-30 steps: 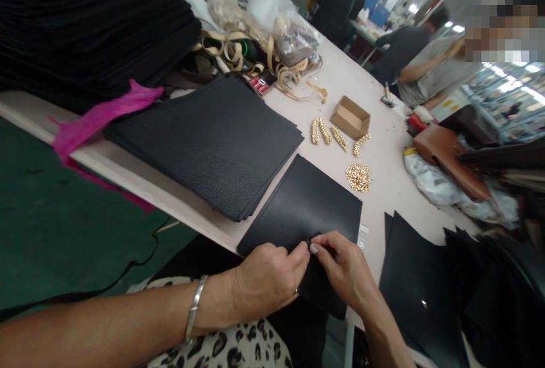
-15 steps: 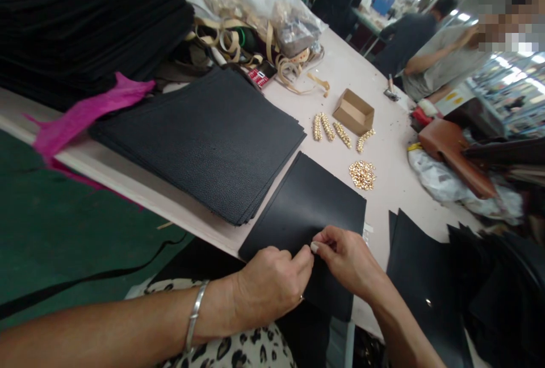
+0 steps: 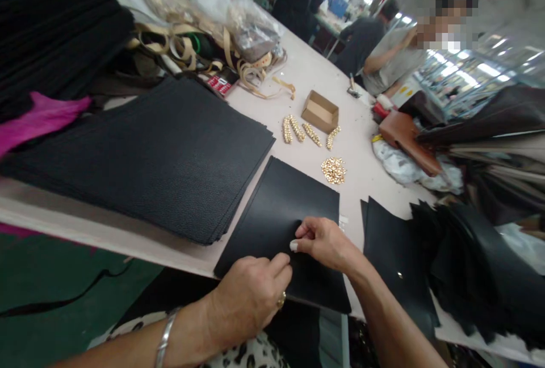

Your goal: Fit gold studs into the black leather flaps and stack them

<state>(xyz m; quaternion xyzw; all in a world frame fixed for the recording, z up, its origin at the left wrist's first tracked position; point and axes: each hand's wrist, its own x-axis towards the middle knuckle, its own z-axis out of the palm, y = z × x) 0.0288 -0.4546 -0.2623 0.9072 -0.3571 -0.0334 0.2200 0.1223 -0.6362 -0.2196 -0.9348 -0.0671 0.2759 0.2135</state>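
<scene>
A smooth black sheet [image 3: 293, 192] lies at the table's front edge, and both hands are over it. My left hand [image 3: 259, 285], with a ring and a silver bangle, is closed at the sheet's near side; what its fingertips hold, if anything, is hidden. Just above and to the right, my right hand [image 3: 323, 243] has thumb and fingers pinched together, with anything between them too small to make out. A pile of small gold pieces [image 3: 334, 170] lies beyond the sheet. Gold rows [image 3: 312, 134] are lined up near a small open cardboard box [image 3: 321, 111].
A stack of grained black sheets [image 3: 170, 152] fills the left side. More black pieces [image 3: 395, 254] lie at the right, one bearing a small gold fitting. Tan straps [image 3: 183, 50], plastic bags [image 3: 251, 27] and a brown leather piece [image 3: 409, 141] lie farther back. People are in the background.
The view has shifted, so the table's contents appear farther left. My hands have moved slightly apart, their fingertips no longer meeting.
</scene>
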